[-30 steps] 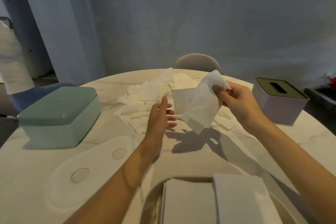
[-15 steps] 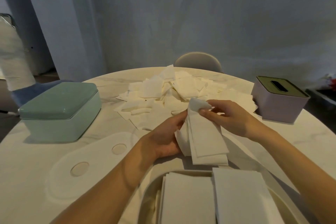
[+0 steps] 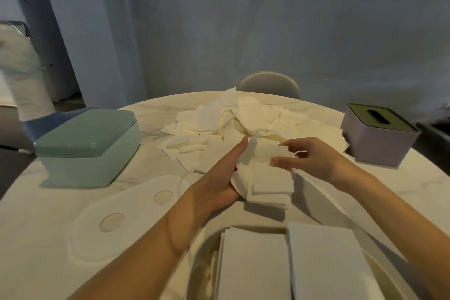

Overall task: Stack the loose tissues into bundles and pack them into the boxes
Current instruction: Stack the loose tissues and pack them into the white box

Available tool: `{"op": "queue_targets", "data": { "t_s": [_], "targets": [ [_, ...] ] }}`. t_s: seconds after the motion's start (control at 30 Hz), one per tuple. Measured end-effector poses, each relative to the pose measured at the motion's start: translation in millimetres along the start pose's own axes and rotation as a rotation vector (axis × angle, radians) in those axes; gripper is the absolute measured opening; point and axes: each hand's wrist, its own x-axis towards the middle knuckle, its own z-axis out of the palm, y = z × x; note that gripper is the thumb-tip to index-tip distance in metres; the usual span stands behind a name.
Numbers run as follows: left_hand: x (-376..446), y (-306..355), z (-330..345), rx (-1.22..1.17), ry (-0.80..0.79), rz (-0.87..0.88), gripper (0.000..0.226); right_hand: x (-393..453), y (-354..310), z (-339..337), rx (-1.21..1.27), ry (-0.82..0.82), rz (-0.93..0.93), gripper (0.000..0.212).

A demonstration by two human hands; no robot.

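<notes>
A small bundle of white tissues (image 3: 270, 185) sits just above the table's middle, between my hands. My left hand (image 3: 219, 178) cups its left side from underneath, thumb stretched along the edge. My right hand (image 3: 309, 158) pinches the far end of the top tissue between thumb and fingers. Behind them spreads a heap of loose tissues (image 3: 233, 124). Nearest me stands an open box (image 3: 204, 251) holding two neat tissue stacks (image 3: 255, 268) side by side.
A mint green lidded box (image 3: 90, 143) stands at the left of the round marble table (image 3: 48, 214). At the right is a lilac tissue box with a slotted olive lid (image 3: 377, 136). A flat white lid with two round dimples (image 3: 117, 214) lies front left. A chair back (image 3: 267, 83) rises beyond the table.
My right hand lowered the raised tissue, which now lies folded on the bundle. My left hand closed in under the bundle's left side, and both hands dropped toward the table.
</notes>
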Motion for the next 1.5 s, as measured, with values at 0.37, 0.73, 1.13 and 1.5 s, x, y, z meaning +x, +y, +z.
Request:
{"op": "queue_targets", "data": {
  "t_s": [0.37,0.73,1.13,1.5],
  "targets": [
    [-9,4,17,0.108,-0.106,0.0,0.085,-9,-14,-5,0.443,0.026,0.033,0.022],
    [-13,1,7,0.045,-0.033,-0.024,0.054,-15,-21,-10,0.387,0.22,-0.043,0.033],
    [3,1,4,0.06,0.243,0.186,0.049,-16,-20,4,0.448,-0.066,0.06,0.035],
    [-2,-1,23,-0.059,0.118,0.147,0.055,-23,-23,28,0.407,0.181,-0.066,0.01]
  ]
}}
